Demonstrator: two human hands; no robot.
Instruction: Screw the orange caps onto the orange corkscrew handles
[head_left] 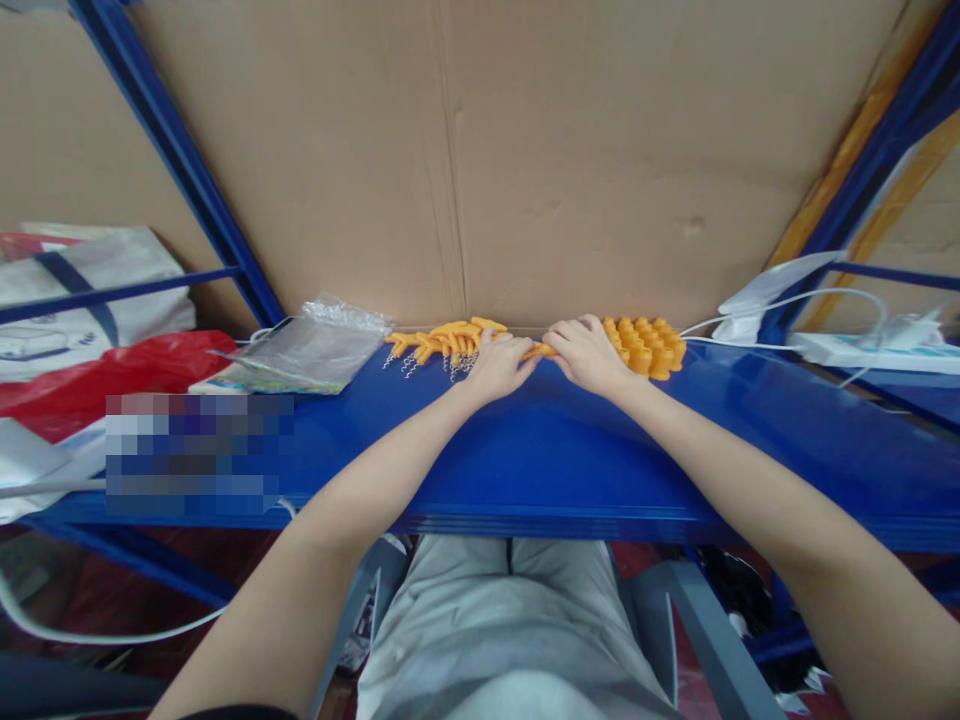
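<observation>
Between my two hands, above the back of the shelf, is a small yellow plastic piece (541,350); most of it is hidden by my fingers. My left hand (501,365) has its fingers closed on one end of this piece. The other end is gripped by my right hand (589,352), knuckles up. Just left of my left hand lies a pile of corkscrews (442,343) with yellow handles and bare metal spirals. Close against my right hand, yellow cup-shaped plastic parts (651,347) stand in tight rows.
The blue metal shelf (555,460) backs onto a cardboard wall (540,160). To the left lie a clear plastic bag (326,345), a red bag (150,365) and a light cloth bag (97,295). White cables (742,345) run along the right. Blue posts (180,150) rise at the sides.
</observation>
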